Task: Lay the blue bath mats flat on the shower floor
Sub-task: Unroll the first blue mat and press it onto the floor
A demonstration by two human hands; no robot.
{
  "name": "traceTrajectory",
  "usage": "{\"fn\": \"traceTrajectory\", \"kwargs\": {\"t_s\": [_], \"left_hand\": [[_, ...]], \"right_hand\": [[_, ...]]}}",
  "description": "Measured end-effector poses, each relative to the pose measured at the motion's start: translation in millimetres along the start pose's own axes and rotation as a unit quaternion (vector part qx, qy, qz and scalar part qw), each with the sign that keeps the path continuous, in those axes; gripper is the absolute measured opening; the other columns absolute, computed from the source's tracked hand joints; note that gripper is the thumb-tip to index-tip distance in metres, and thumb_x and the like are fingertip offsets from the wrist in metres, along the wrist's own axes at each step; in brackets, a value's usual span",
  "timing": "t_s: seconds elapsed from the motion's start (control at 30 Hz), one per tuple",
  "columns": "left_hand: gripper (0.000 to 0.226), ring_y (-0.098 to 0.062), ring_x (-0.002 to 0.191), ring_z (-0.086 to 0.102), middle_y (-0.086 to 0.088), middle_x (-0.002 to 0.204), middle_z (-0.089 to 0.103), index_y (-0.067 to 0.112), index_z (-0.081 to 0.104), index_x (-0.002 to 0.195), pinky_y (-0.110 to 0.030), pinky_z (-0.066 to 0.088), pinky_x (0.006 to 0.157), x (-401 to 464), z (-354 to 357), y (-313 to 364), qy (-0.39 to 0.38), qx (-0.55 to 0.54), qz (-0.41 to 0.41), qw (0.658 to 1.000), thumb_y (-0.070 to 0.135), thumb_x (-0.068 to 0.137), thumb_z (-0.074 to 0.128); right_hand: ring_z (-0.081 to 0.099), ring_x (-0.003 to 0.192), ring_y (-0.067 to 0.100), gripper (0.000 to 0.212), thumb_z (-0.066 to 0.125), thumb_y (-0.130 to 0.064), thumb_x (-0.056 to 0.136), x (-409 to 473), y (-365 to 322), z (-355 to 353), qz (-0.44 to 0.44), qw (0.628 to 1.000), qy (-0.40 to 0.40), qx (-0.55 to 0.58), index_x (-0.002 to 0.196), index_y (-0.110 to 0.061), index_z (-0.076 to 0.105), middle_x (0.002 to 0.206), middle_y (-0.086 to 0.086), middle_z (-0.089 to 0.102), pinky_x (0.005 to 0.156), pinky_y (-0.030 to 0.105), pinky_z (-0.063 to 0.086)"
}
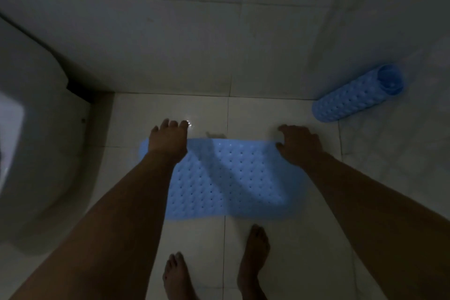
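Your left hand (168, 140) and right hand (298, 145) press the unrolled mat's (233, 178) far corners, fingers loosely spread, gripping nothing; rolled mat (353, 95) sits well apart.

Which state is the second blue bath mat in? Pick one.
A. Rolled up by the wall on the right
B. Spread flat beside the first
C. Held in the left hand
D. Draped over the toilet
A: the second mat lies rolled up against the right wall, apart from the flat mat.

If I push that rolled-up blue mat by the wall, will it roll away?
Probably. The rolled blue bath mat is tube-shaped and lies on smooth glossy floor tiles, so a sideways push likely rolls it. It looks soft and bumpy, so it may flop open when lifted.
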State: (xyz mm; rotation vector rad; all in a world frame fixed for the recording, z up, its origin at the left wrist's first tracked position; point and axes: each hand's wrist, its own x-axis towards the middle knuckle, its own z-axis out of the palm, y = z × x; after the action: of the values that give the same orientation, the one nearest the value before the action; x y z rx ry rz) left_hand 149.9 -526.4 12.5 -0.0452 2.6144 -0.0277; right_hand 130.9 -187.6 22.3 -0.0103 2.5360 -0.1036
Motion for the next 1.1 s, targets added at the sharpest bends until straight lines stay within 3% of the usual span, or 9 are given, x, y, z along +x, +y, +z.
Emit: {"fn": "traceTrajectory", "kwargs": {"t_s": [0.3,0.63,0.9,1.1], "left_hand": [[0.06,-0.033,0.155,0.016,-0.009,0.161,0.033,0.022,0.028,0.156,-0.054,0.026,0.121,-25,21,44,-0.079,-0.021,-0.001,0.997,0.024,0.1,0.051],[0.06,-0.031,0.157,0.01,-0.005,0.163,0.031,0.026,0.027,0.156,-0.051,0.025,0.122,-88,57,16,-0.149,-0.1,-0.047,0.983,0.037,0.102,0.05],[0.062,-0.031,0.157,0.008,-0.003,0.164,0.029,0.026,0.025,0.157,-0.047,0.029,0.12,-45,175,-17,-0.165,-0.102,-0.032,0.981,0.046,0.102,0.045],[0.072,-0.034,0.157,-0.011,-0.005,0.171,0.001,0.026,0.009,0.162,-0.049,0.018,0.125,31,301,-43,-0.119,-0.114,-0.032,0.986,0.043,0.103,0.047]], "right_hand": [[0.05,0.131,0.032,0.051,0.057,-0.045,0.094,-34,-50,30,-0.015,0.993,-0.091,0.069,0.142,-0.029,0.047,0.142,0.006,0.051,0.104,0.043,0.046],[0.052,0.125,0.028,0.049,0.052,-0.047,0.094,-74,-71,97,-0.01,0.976,-0.207,0.06,0.138,-0.025,0.047,0.135,0.006,0.051,0.102,0.043,0.047],[0.049,0.129,0.027,0.048,0.05,-0.049,0.095,-18,-111,188,-0.014,0.979,-0.191,0.064,0.137,-0.026,0.047,0.138,0.005,0.048,0.104,0.04,0.045],[0.038,0.139,0.026,0.057,0.051,-0.05,0.096,75,-133,297,-0.072,0.987,-0.141,0.011,0.148,-0.032,0.036,0.151,0.003,0.038,0.108,0.042,0.04]]}}
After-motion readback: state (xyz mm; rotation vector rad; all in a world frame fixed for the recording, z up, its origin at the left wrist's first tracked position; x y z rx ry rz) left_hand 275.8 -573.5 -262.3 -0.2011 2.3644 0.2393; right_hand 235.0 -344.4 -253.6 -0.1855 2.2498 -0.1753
